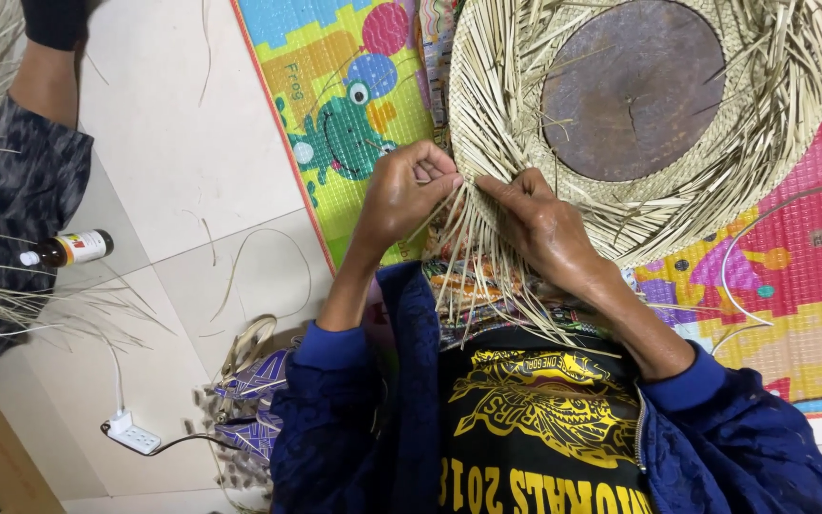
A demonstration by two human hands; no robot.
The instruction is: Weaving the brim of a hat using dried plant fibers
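Head view: looks down at two bare hands working on a big straw mat on the floor.
Straw mat (516,114): round and woven, with many loose pale strips sticking out all around its edge. It lies on the play mat, and its near edge hangs over the person's lap.
Round board (632,88): dark brown, lying in the middle of the straw mat.
Left hand (401,195): at the near edge of the straw mat, on its left side. Its grip is clenched, pinching a few loose strips (473,257) between thumb and fingers.
Right hand (546,228): just beside the left hand, at the same near edge of the straw mat. Its fingers press down on the woven rim and hold strips there.
Loose strips: they fan out from under both hands, down from the straw mat toward the person's dark shirt.
Play mat (354,105): bright colours with a green frog picture, under the straw mat.
Small bottle (68,249): brown with a white cap, lying on the pale floor far left of the straw mat.
Other person's arm (35,86): far left of the straw mat, by more straw.
White plug block (133,435): on the floor, left of and nearer than the straw mat.
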